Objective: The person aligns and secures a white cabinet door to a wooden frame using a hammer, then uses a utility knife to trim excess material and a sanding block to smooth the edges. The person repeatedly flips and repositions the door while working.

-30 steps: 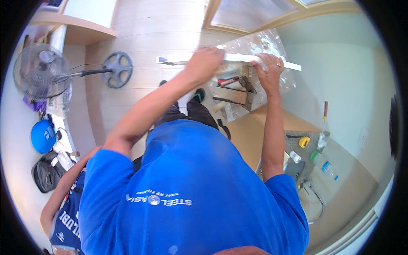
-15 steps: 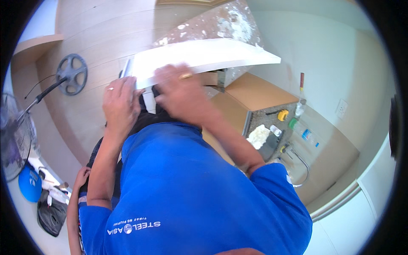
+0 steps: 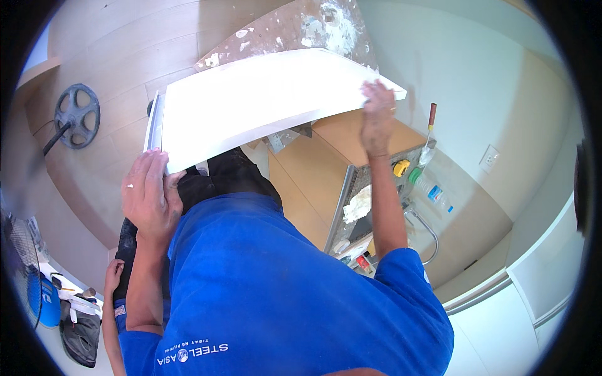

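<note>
A long white panel lies across in front of me, a metal strip along its left end. My left hand is closed round the panel's near left corner, the thumb on the near side and the fingers by the metal strip. Over at the right end, my right hand reaches across the near edge with its fingertips on the white face. Motion blurs that hand, so whether it grips or merely rests there is unclear.
A paint-spotted brown board lies beyond the panel. To the right is a counter with a yellow tape measure, a plastic bottle, a crumpled white cloth and a faucet. A fan base stands left; another person's hand shows lower left.
My right hand has moved from beside the left hand to the panel's right end. My left hand and the panel's left end have shifted left and nearer, showing more of the white face.
</note>
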A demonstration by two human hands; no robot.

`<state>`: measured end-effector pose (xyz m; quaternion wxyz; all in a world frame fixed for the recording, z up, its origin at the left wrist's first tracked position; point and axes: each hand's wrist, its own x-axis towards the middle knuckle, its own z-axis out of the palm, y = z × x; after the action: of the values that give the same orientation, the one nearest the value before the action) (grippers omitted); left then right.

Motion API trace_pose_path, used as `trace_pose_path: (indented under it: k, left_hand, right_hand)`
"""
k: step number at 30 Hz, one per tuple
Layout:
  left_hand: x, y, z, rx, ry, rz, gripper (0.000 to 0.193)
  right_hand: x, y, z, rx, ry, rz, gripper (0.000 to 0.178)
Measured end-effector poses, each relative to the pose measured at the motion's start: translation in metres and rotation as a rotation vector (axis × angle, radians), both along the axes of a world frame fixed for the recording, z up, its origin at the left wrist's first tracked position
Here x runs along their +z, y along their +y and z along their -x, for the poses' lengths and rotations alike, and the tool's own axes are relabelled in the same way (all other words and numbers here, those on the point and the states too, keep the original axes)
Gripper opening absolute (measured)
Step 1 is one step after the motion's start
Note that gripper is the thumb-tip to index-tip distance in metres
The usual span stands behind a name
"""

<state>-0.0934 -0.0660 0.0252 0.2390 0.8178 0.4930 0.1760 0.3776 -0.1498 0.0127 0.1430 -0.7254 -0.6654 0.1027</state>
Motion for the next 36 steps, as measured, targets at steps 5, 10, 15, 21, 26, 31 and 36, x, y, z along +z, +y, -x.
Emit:
trace_pose_path:
  k: [5,10,15,21,26,31,36]
  left_hand:
    - [0.006,0.001,-0.008,0.005,-0.007,0.041,0.038]
    - [0.000,0.007,-0.014,0.111,-0.205,-0.037,0.042]
    - [0.022,0.028,-0.026,0.011,-0.007,0.302,0.040]
    - [0.061,0.072,-0.149,0.030,-0.390,-0.272,0.058]
    - [-0.013,0.071,-0.194,0.188,0.062,-0.271,0.072]
    - [-0.035,0.077,-0.196,0.126,0.101,-0.233,0.064]
    - [-0.009,0.079,-0.188,0.093,0.140,0.048,0.046]
  right_hand:
    - [-0.007,0.004,-0.082,-0.156,0.113,-0.074,0.029]
    - [0.011,0.037,-0.019,0.229,-0.306,-0.012,0.030]
    - [0.021,0.092,0.086,0.421,0.008,0.314,0.041]
    - [0.006,0.113,0.110,0.236,-0.105,0.284,0.050]
    - [-0.005,0.122,0.106,0.143,-0.087,0.120,0.050]
    - [-0.003,0.134,0.077,0.227,-0.099,0.120,0.054]
    - [-0.002,0.121,0.025,0.292,-0.244,0.088,0.061]
